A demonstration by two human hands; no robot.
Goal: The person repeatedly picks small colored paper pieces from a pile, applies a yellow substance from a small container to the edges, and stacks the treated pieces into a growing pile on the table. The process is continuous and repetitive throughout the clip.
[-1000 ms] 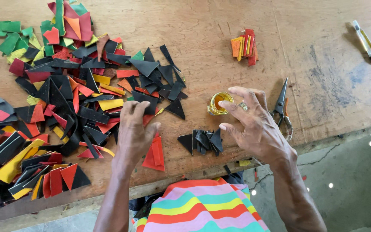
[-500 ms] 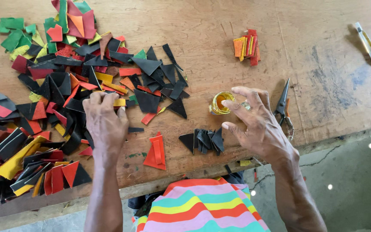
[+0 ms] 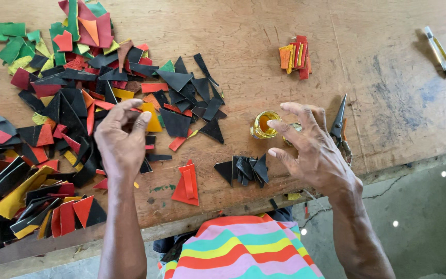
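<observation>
The left hand (image 3: 121, 142) hovers over the near edge of a big heap of cut scraps (image 3: 68, 113), black, red, yellow, orange and green triangles and strips that cover the left half of the wooden table (image 3: 367, 67). Its thumb and forefinger curl toward each other just above an orange-yellow piece (image 3: 152, 118) and the black triangles around it; whether they already pinch a scrap, I cannot tell.

The right hand (image 3: 311, 150) floats to the right of centre with its fingers spread and loosely bent, holding nothing. It sits just beside a small glass pot of amber liquid (image 3: 264, 124), which stands on the table at its fingertips, and just to the right of a small stack of black triangles (image 3: 243, 169) lying near the table's front edge.

Between the 2 hands, close to the near edge, lies a red-orange triangular piece (image 3: 186, 183) with a red strip on it.

A pair of dark pliers or snips (image 3: 340, 121) rests just right of the right hand. Farther back, a small bundle of orange, red and yellow strips (image 3: 296, 56) lies alone, and at the far right corner lies a slim metal tool (image 3: 441, 51). A striped, many-coloured garment (image 3: 243, 250) shows at the bottom edge.
</observation>
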